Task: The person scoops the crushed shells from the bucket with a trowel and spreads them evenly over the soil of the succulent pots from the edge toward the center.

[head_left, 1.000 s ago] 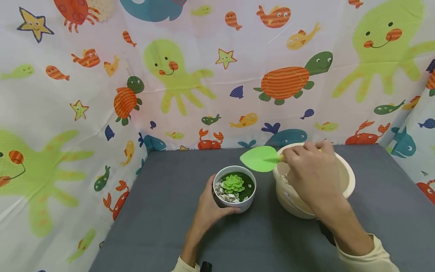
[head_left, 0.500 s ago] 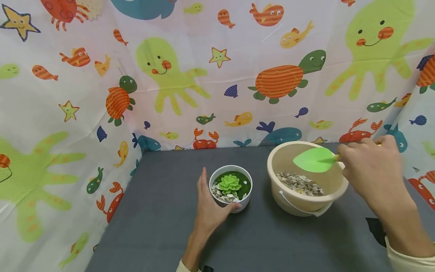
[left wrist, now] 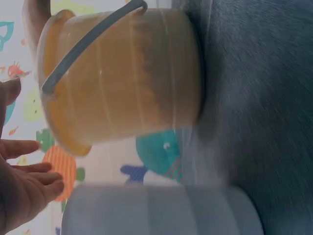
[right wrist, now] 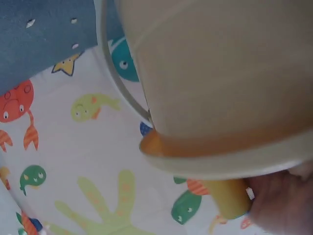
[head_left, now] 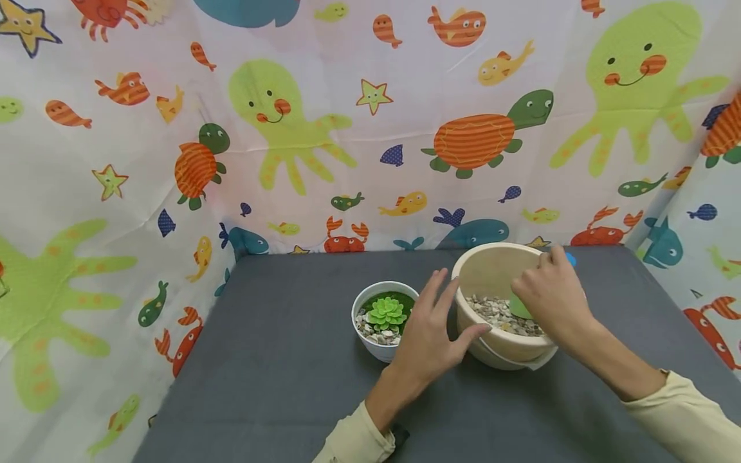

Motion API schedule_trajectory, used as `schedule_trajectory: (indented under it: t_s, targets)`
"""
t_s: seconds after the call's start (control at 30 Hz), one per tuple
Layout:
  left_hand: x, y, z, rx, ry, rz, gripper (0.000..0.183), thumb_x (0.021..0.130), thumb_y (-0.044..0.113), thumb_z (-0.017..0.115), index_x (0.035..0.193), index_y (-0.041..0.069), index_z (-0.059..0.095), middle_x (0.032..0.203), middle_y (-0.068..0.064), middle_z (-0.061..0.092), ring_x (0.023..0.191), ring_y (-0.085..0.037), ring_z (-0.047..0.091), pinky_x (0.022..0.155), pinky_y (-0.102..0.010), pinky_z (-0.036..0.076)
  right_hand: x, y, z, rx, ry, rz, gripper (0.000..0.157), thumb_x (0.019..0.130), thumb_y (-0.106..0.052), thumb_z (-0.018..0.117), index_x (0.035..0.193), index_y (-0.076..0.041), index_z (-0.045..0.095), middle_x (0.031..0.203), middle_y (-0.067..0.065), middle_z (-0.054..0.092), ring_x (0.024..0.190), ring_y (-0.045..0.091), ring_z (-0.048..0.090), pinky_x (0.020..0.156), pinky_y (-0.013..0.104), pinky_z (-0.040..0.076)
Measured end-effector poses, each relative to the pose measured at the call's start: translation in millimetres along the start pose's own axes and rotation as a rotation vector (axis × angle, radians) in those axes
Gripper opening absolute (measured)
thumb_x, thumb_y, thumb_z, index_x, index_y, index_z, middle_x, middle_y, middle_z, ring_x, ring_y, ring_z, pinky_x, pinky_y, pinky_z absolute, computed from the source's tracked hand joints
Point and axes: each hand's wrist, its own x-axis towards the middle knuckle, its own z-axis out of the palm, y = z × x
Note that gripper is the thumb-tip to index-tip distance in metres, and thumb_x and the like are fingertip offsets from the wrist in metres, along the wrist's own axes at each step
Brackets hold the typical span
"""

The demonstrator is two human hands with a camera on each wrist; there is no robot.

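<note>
My right hand grips a toy shovel by its yellow handle. The green shovel blade is down inside a cream bucket, against the pebbles; part of it is hidden by the hand. Between the bucket and a white pot is my left hand, fingers spread and holding nothing. Its thumb is close to the bucket's rim; whether they touch I cannot tell. A green succulent sits in the pot among pale pebbles and green moss, partly covered by the left hand.
A grey cloth-covered table lies under everything. Behind it hangs a white curtain printed with sea animals, which also runs along both sides. Several small pale chips lie on the table by the bucket.
My left hand has let go of the pot and moved right to the bucket. The right hand swung right over the bucket, then came back and lowered the shovel into the pebbles.
</note>
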Motion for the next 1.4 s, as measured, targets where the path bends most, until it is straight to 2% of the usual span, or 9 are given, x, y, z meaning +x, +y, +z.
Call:
schedule_trajectory:
  t_s: [0.1, 0.17, 0.37, 0.53, 0.77, 1.0, 1.23, 1.3, 1.4]
  targets:
    - [2.8, 5.6, 7.8, -0.012, -0.086, -0.061, 0.083, 0.093, 0.061, 0.07, 0.155, 0.01, 0.051, 0.166, -0.016, 0.042, 0.152, -0.036, 0.046, 0.123, -0.049, 0.043, 3, -3, 6.0, -0.028, 0.025, -0.049, 0.05, 0.077, 0.007, 0.084, 0.05, -0.012, 0.047, 0.045, 0.005, 0.043, 0.057, 0.026, 0.046, 0.08, 0.044, 0.039]
    - [2.5, 6.9, 10.9, -0.032, -0.108, -0.094, 0.083, 0.092, 0.062, 0.071, 0.154, 0.01, 0.052, 0.166, -0.015, 0.042, 0.151, -0.04, 0.046, 0.123, -0.051, 0.041, 4, -2, 9.7, -0.002, 0.023, -0.054, 0.053, 0.076, 0.008, 0.083, 0.049, -0.013, 0.043, 0.045, 0.003, 0.041, 0.057, 0.025, 0.045, 0.08, 0.045, 0.039]
    - [4.2, 6.8, 13.7, -0.069, -0.103, -0.096, 0.083, 0.09, 0.061, 0.074, 0.155, 0.013, 0.052, 0.166, -0.015, 0.042, 0.151, -0.034, 0.047, 0.117, -0.049, 0.049, 2, 4, 17.4, 0.101, -0.035, -0.017, 0.048, 0.077, 0.002, 0.085, 0.052, -0.014, 0.047, 0.046, 0.002, 0.041, 0.052, 0.024, 0.045, 0.074, 0.047, 0.038]
    - [4.6, 8.3, 12.7, -0.073, -0.113, -0.105, 0.084, 0.091, 0.061, 0.073, 0.155, 0.011, 0.051, 0.166, -0.015, 0.042, 0.151, -0.029, 0.048, 0.114, -0.043, 0.052, 5, 4, 21.3, 0.205, -0.007, 0.025, 0.049, 0.077, 0.009, 0.076, 0.053, -0.018, 0.044, 0.047, -0.001, 0.039, 0.051, 0.021, 0.042, 0.073, 0.044, 0.031]
    - [4.9, 10.8, 14.4, -0.104, -0.131, -0.144, 0.084, 0.09, 0.062, 0.073, 0.155, 0.012, 0.052, 0.167, -0.014, 0.04, 0.151, -0.029, 0.048, 0.115, -0.044, 0.052, 4, 7, 28.8, 0.329, -0.021, 0.065, 0.038, 0.074, 0.007, 0.078, 0.056, -0.017, 0.054, 0.049, -0.001, 0.05, 0.054, 0.018, 0.043, 0.073, 0.043, 0.028]
    - [4.5, 12.1, 14.6, -0.109, -0.139, -0.162, 0.085, 0.09, 0.062, 0.073, 0.156, 0.014, 0.051, 0.168, -0.012, 0.04, 0.15, -0.027, 0.049, 0.114, -0.042, 0.052, 1, 6, 30.1, 0.528, -0.046, 0.14, 0.042, 0.076, 0.011, 0.069, 0.054, -0.02, 0.053, 0.049, -0.006, 0.039, 0.056, 0.016, 0.036, 0.073, 0.042, 0.023]
    - [4.2, 11.8, 13.2, -0.109, -0.13, -0.168, 0.084, 0.089, 0.062, 0.074, 0.155, 0.014, 0.053, 0.167, -0.011, 0.042, 0.149, -0.026, 0.051, 0.113, -0.042, 0.053, -3, 8, 24.4, 0.653, -0.008, 0.237, 0.027, 0.076, 0.006, 0.071, 0.063, -0.017, 0.069, 0.057, -0.006, 0.057, 0.064, 0.018, 0.052, 0.074, 0.047, 0.025]
    - [4.8, 12.0, 13.6, -0.105, -0.126, -0.157, 0.084, 0.089, 0.061, 0.075, 0.155, 0.015, 0.053, 0.166, -0.011, 0.043, 0.149, -0.026, 0.051, 0.113, -0.041, 0.053, -5, 12, 19.8, 0.667, -0.032, 0.248, 0.026, 0.078, 0.004, 0.073, 0.063, -0.017, 0.07, 0.057, -0.007, 0.058, 0.064, 0.017, 0.053, 0.074, 0.046, 0.026]
    - [6.8, 9.2, 11.7, -0.1, -0.12, -0.147, 0.084, 0.089, 0.062, 0.075, 0.155, 0.015, 0.053, 0.165, -0.011, 0.044, 0.148, -0.026, 0.052, 0.113, -0.041, 0.053, -4, 22, 10.5, 0.693, -0.1, 0.287, 0.014, 0.082, -0.002, 0.077, 0.072, -0.013, 0.078, 0.064, -0.002, 0.069, 0.064, 0.018, 0.057, 0.073, 0.045, 0.027]
